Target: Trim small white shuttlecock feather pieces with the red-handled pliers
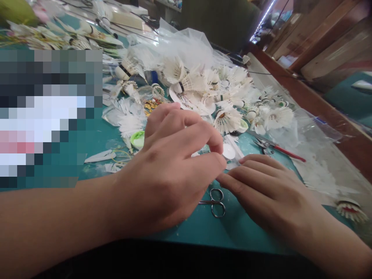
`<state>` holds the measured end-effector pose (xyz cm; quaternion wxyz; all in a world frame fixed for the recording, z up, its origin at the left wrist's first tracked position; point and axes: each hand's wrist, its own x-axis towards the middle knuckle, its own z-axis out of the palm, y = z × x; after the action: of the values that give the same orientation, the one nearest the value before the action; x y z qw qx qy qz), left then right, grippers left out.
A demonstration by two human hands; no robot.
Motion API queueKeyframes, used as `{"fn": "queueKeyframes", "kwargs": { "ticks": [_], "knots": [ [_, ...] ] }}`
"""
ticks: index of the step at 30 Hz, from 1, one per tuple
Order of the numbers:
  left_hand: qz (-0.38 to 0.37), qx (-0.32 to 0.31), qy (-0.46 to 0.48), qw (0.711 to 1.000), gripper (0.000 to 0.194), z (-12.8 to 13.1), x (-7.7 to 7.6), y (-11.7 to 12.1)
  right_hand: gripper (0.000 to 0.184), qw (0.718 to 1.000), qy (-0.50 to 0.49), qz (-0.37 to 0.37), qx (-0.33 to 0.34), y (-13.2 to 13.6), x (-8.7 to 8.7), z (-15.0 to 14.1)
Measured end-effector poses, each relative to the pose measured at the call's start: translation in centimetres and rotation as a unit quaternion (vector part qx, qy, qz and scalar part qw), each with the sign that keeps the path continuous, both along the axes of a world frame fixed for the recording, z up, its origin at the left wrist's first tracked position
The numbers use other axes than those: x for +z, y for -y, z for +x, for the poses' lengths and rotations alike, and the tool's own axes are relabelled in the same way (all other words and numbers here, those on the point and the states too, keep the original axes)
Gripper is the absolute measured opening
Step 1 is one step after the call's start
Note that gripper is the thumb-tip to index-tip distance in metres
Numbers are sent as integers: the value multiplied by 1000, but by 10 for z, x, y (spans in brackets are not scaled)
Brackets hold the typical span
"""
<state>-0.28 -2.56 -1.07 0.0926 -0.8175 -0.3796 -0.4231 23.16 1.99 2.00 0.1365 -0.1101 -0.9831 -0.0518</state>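
My left hand (171,170) is curled over the middle of the table, thumb and index finger closed in a pinch. Whatever lies between those fingertips is hidden. Close beside it on the right, my right hand (270,190) has its fingers pressed together, tips almost meeting the left thumb; its own thumb and anything it grips are out of sight. Just beyond the fingertips are a small white disc (228,151) and a pale strip (236,145). Small metal scissors (217,203) lie between my hands, their blades partly covered by the left one.
Feather shuttlecocks (186,83) and clear plastic bags (180,42) crowd the back of the green table. Red-handled pliers (286,152) lie to the right. A packet of gold pieces (151,104) and a green-rimmed lid (137,139) sit behind my left hand. A pixelated patch covers the left.
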Motion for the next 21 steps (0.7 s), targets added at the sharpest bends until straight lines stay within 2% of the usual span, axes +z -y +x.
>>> {"fn": "queueKeyframes", "kwargs": {
  "ticks": [7, 21],
  "knots": [
    [-13, 4, -19, 1000, 21, -2, 1, 1, 28, 1000, 7, -3, -1, 0, -1, 0],
    [-8, 7, 2, 1000, 22, 1, 1, 0, 28, 1000, 10, 0, 3, 1, 2, 0]
  ]
}}
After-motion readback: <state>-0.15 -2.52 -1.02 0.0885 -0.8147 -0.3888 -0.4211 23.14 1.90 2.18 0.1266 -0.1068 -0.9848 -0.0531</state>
